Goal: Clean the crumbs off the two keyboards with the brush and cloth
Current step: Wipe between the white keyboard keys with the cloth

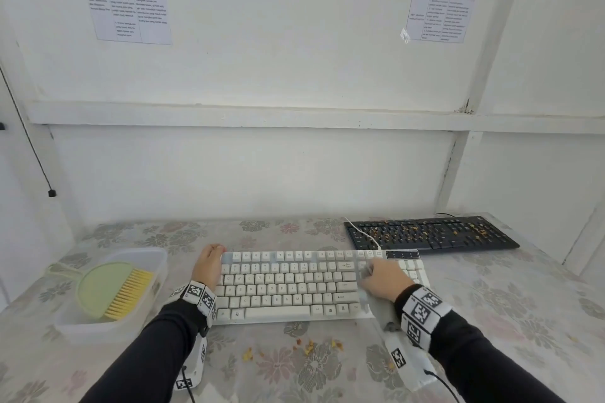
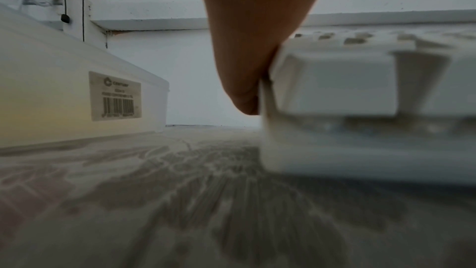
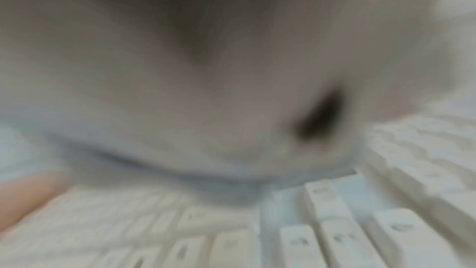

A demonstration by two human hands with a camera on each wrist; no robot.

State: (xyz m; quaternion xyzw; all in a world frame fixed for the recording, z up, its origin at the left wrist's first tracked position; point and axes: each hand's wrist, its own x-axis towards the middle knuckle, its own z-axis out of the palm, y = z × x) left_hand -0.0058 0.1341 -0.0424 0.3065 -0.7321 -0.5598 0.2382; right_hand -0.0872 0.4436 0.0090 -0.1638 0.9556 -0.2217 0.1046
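Note:
A white keyboard (image 1: pixel 288 285) lies across the middle of the table, its keys free of crumbs. My left hand (image 1: pixel 209 263) holds its left end, fingertips curled over the far corner, and one finger (image 2: pixel 247 48) presses the keyboard's side (image 2: pixel 360 89). My right hand (image 1: pixel 383 278) grips a grey cloth (image 1: pixel 381 309) and presses it on the right part of the keys. In the right wrist view the cloth (image 3: pixel 206 109) fills the blurred frame above the keys (image 3: pixel 335 231). A black keyboard (image 1: pixel 429 234) strewn with yellow-brown crumbs sits at the back right. The green brush (image 1: pixel 111 288) with yellow bristles lies in a clear container (image 1: pixel 157 258).
Loose crumbs (image 1: pixel 307 347) lie on the floral tablecloth in front of the white keyboard. A white cable (image 1: pixel 363 234) runs from the white keyboard over the black one. The container wall (image 2: pixel 51 99) stands just left of my left hand. A white wall backs the table.

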